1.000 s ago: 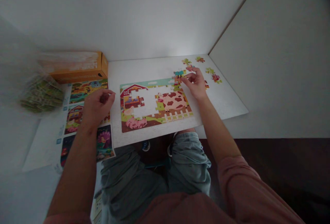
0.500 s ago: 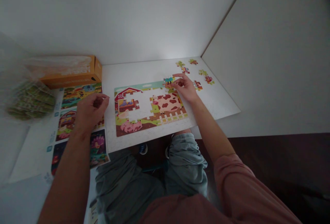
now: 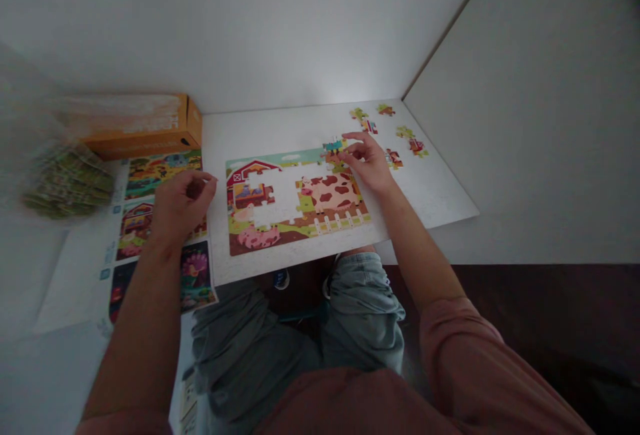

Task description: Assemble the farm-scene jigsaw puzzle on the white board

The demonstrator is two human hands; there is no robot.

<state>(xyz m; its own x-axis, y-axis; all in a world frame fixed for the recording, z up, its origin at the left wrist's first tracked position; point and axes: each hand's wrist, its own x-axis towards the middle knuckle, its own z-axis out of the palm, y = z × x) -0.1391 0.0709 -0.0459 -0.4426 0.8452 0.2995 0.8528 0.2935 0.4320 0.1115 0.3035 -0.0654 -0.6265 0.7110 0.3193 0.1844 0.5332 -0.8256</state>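
My right hand (image 3: 367, 165) is at the upper right corner of a farm jigsaw puzzle (image 3: 293, 229), thumb and forefinger closed on a puzzle piece (image 3: 334, 147) with teal, white and brown on it. The piece sits at the puzzle's top edge; whether it lies flat cannot be made out. The puzzle shows a red barn, a pig and a spotted cow, with a white gap in its middle. My left hand (image 3: 183, 201) hovers over a printed picture sheet (image 3: 196, 268), left of the puzzle, fingers curled with the tips together and nothing visible in them.
Several loose puzzle pieces (image 3: 393, 157) lie on the white table (image 3: 430, 195) to the right. An orange box (image 3: 145, 131) stands against the wall at the back left. Beside it is a clear plastic bag (image 3: 67, 181) with green pieces. The table's front edge runs above my knees.
The view has shifted slightly, so everything sits a little higher and further right. My right hand stays on the puzzle piece at the corner; my left hand keeps nearly the same pose.
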